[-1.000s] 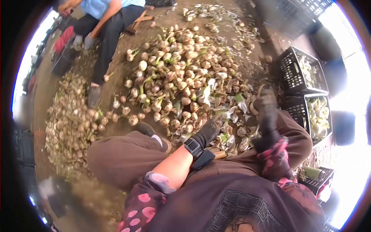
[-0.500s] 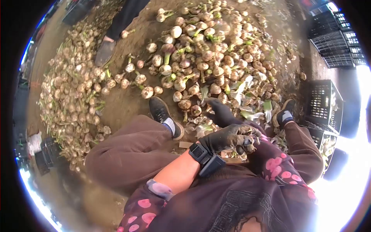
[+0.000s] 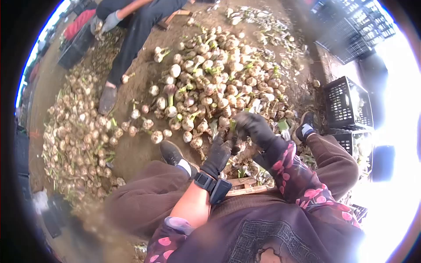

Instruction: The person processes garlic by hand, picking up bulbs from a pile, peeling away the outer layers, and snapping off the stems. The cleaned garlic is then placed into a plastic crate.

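My left hand (image 3: pixel 219 154), in a dark soiled glove with a watch-like device at the wrist, reaches to the near edge of a large heap of garlic bulbs (image 3: pixel 219 79). Its fingers are closed around something I cannot make out. A short green stem (image 3: pixel 233 125) shows just above its fingertips. Close beside it, my right hand (image 3: pixel 258 130), also gloved, is bent over the same spot with its fingers blurred by motion. Loose papery husks (image 3: pixel 250 168) lie below the hands, by a small wooden frame (image 3: pixel 239 186) in front of my lap.
A second garlic heap (image 3: pixel 79 136) spreads on the left. A person with a gloved hand (image 3: pixel 111 22) sits beyond it, one shoe (image 3: pixel 108 100) near the bulbs. Black crates (image 3: pixel 340 103) stand on the right, with stacked crates (image 3: pixel 355 28) behind. My shoe (image 3: pixel 173 153) borders the main heap.
My left hand has moved forward and left, from across my right forearm to the heap's edge. My right hand has come up beside it. The view has tilted, showing more of the other person.
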A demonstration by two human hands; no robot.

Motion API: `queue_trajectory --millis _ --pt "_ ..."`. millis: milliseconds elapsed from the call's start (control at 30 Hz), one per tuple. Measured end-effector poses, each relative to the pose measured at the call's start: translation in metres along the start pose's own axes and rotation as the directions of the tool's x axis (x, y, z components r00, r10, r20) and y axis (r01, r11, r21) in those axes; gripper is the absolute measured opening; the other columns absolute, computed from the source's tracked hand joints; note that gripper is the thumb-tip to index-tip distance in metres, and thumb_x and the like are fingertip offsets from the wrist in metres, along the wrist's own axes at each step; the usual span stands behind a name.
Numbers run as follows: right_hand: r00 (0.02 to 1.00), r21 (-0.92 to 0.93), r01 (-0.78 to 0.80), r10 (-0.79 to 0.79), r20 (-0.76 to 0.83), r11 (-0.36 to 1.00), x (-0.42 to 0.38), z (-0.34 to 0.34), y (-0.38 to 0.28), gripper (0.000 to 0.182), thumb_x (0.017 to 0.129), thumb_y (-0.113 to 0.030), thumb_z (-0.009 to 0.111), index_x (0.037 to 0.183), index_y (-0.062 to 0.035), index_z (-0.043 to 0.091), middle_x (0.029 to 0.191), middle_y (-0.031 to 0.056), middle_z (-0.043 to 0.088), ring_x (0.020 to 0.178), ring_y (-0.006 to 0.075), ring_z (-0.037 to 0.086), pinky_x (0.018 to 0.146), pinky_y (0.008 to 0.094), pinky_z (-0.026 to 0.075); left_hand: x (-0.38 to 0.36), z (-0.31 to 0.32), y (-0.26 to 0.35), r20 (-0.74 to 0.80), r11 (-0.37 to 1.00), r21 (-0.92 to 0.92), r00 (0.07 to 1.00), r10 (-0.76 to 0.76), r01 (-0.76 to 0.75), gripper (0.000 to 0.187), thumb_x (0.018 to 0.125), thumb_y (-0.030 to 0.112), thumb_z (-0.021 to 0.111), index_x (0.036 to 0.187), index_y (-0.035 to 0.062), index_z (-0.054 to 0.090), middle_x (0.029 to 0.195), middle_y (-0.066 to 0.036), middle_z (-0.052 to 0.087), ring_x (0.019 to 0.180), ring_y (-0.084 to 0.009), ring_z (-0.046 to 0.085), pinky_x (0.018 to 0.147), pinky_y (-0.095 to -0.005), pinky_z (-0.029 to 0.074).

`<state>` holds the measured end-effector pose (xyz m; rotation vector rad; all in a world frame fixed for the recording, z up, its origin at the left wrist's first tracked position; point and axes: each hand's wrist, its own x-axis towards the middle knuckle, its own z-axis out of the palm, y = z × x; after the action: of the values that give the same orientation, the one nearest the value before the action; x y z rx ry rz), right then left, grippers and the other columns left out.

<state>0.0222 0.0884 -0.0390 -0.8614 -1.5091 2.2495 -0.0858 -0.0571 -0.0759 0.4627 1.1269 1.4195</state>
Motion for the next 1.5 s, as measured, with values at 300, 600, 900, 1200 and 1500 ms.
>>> queue_trajectory --millis 300,600,900,1200,1500 --pt "0.959 -0.378 0.166 -0.238 -0.152 0.911 -0.071 0.022 -0.010 0.047 0.081 -0.006 0.068 0.122 -0.0025 0.047 0.112 0.0088 0.057 0.095 0.0166 0.058 0.082 0.0309 0.048 -0.009 0.026 0.020 -0.030 0.911 0.391 0.988 0.155 -0.131 0.032 0.094 0.030 0.052 0.107 0.0022 0.060 0.086 -0.005 0.063 0.075 -0.0121 0.058 0.064 -0.0266 0.046" --pt "0.924 -0.613 0.228 -0.366 -0.108 0.757 -0.102 0.021 -0.030 0.057 0.071 -0.019 0.078 0.119 -0.0017 0.052 0.109 0.0169 0.061 0.098 0.0288 0.062 0.085 0.0355 0.049 -0.030 0.040 0.041 0.089 0.983 0.105 0.986 0.139 -0.148 0.018 0.094 0.012 0.044 0.104 0.0079 0.057 0.086 0.002 0.059 0.068 -0.0056 0.053 0.059 -0.0205 0.045" --pt "0.926 -0.757 0.269 -0.375 0.034 0.596 -0.104 0.029 -0.028 0.058 0.071 -0.009 0.076 0.123 -0.0019 0.051 0.117 0.0147 0.058 0.110 0.0223 0.056 0.093 0.0322 0.044 -0.031 0.040 0.046 0.106 0.972 0.201 0.989 0.103 -0.123 0.019 0.090 0.020 0.059 0.105 0.0078 0.060 0.074 0.006 0.056 0.056 -0.0027 0.045 0.048 -0.0179 0.034" --pt "0.878 -0.740 0.255 -0.470 -0.093 0.622 -0.103 0.023 -0.036 0.057 0.072 -0.013 0.076 0.122 -0.0031 0.051 0.112 0.0150 0.061 0.102 0.0261 0.060 0.089 0.0341 0.047 -0.038 0.044 0.057 0.339 0.959 -0.279 0.929 0.151 -0.054 0.043 0.091 0.015 0.056 0.130 0.0027 0.042 0.102 -0.004 0.059 0.083 -0.0105 0.057 0.069 -0.0230 0.047" --pt "0.714 -0.916 0.401 -0.628 0.310 0.003 -0.103 0.031 -0.031 0.049 0.080 -0.012 0.064 0.126 -0.0032 0.047 0.120 0.0143 0.056 0.108 0.0302 0.055 0.093 0.0375 0.045 -0.022 0.045 0.036 0.021 0.975 0.065 0.977 0.210 -0.211 0.036 0.090 0.004 0.054 0.125 0.0030 0.044 0.093 -0.003 0.058 0.071 -0.0068 0.054 0.059 -0.0195 0.044"
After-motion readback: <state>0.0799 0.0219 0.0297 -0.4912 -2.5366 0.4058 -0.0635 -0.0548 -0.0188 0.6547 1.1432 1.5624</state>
